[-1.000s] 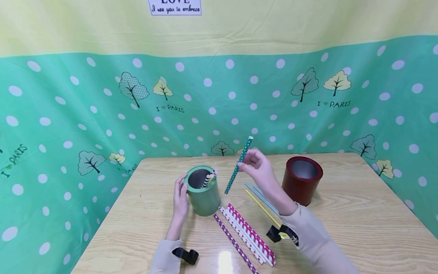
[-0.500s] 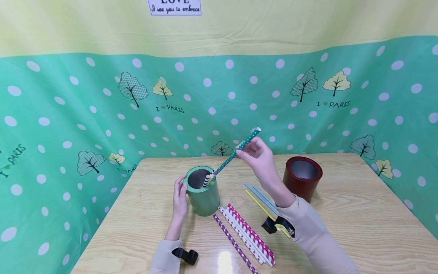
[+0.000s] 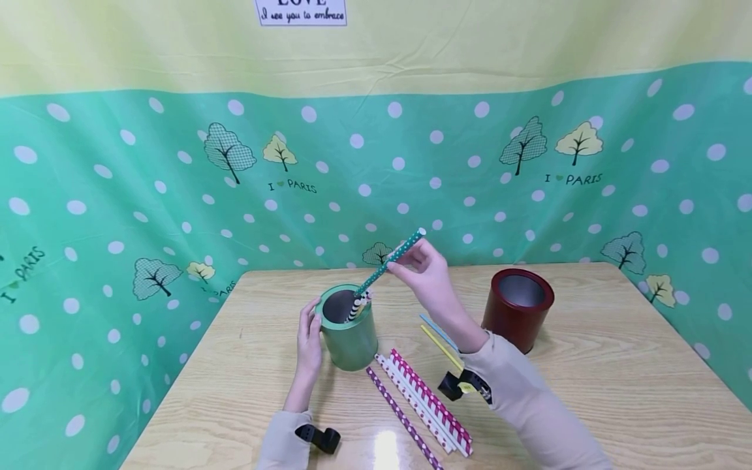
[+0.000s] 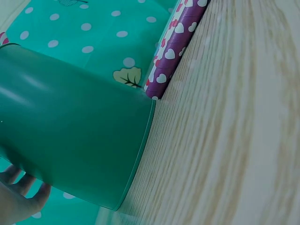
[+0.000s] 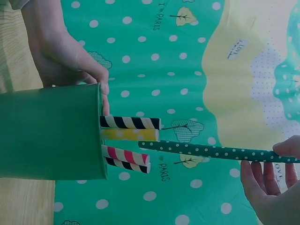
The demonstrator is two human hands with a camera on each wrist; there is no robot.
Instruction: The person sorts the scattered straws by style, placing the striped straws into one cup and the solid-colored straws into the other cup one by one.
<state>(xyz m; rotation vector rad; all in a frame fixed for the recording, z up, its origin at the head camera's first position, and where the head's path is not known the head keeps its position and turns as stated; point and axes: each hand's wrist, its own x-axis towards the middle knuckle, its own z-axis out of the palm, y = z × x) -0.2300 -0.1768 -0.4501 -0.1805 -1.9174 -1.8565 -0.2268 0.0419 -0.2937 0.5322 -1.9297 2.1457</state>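
My left hand point(image 3: 309, 346) holds the left side of a green can point(image 3: 352, 346), its fingers at the rim. The can stands upright on the table, and several patterned paper straws point(image 5: 130, 134) stick out of its mouth. Between thumb and fingers my right hand point(image 3: 431, 281) pinches a green paper straw with white dots point(image 3: 376, 273), close to its upper end. That straw slants down to the left. Its lower tip is above the can's mouth in the head view; the right wrist view has it beside the ends of the other straws.
A dark red can point(image 3: 517, 313) stands at the right. Purple point(image 3: 405, 418), white and pink straws point(image 3: 431, 405) lie in front of the green can. Yellow point(image 3: 440, 346) and blue straws point(image 3: 437, 329) lie partly under my right forearm. A patterned curtain point(image 3: 376, 163) hangs behind the table.
My right hand has moved left with the green straw, bringing its lower tip from right of the can to over its mouth. The straw now leans more. My left hand has stayed on the can.
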